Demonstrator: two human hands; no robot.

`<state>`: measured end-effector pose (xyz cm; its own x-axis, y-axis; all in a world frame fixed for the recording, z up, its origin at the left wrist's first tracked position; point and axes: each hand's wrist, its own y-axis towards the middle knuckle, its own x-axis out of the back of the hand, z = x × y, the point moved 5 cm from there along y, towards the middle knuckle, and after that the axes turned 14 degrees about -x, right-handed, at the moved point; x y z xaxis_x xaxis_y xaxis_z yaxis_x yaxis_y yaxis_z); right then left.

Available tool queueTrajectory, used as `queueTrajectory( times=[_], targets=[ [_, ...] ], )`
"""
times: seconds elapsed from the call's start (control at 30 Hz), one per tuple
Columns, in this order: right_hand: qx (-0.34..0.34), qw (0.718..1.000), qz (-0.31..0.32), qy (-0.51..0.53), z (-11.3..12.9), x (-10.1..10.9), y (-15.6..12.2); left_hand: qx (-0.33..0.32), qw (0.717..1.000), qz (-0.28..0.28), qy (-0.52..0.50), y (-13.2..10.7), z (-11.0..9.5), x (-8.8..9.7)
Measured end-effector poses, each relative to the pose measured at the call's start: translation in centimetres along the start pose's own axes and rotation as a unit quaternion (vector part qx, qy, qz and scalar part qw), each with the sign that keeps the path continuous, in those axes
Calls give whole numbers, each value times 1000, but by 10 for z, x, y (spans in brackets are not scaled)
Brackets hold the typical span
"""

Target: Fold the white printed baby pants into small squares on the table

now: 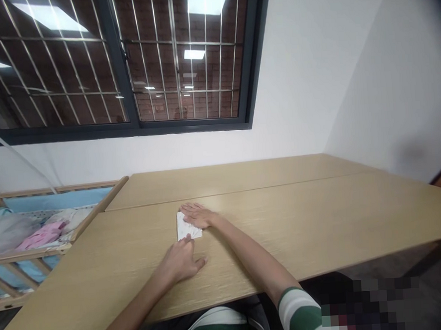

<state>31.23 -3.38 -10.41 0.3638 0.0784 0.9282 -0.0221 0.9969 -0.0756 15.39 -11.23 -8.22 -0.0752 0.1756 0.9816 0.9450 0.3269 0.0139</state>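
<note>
A small white piece (183, 227), apparently folded cloth or paper with faint marks, lies flat on the wooden table (302, 215). My right hand (198, 216) rests flat across its upper right part, fingers stretched out to the left and covering some of it. Below, my left hand (180, 261) touches the lower edge of the white piece with its index fingertip. The left thumb sticks out to the right, apart from the other fingers, some of which are partly hidden.
A wooden crib (92, 212) with blue lining stands against the table's left side, holding a pink cloth (41, 234) and white bedding. Behind the table is a white wall with a barred window (136, 125). A seam runs across the tabletop.
</note>
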Motion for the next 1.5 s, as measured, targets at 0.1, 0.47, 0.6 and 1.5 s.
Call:
queueTrajectory(
  times=[0.1,0.47,0.6,1.5],
  targets=[
    [-13,997,-54,54,-10,0,-1,-4,1000,6,-11,1,7,8],
    [-88,933,-226,265,-43,15,-15,22,982,-77,-171,36,95,37],
    [-77,909,-281,297,-43,17,-17,98,987,-49,-120,41,122,18],
    [-47,943,-228,240,-25,15,-23,141,981,-66,-116,44,125,-21]
  ],
)
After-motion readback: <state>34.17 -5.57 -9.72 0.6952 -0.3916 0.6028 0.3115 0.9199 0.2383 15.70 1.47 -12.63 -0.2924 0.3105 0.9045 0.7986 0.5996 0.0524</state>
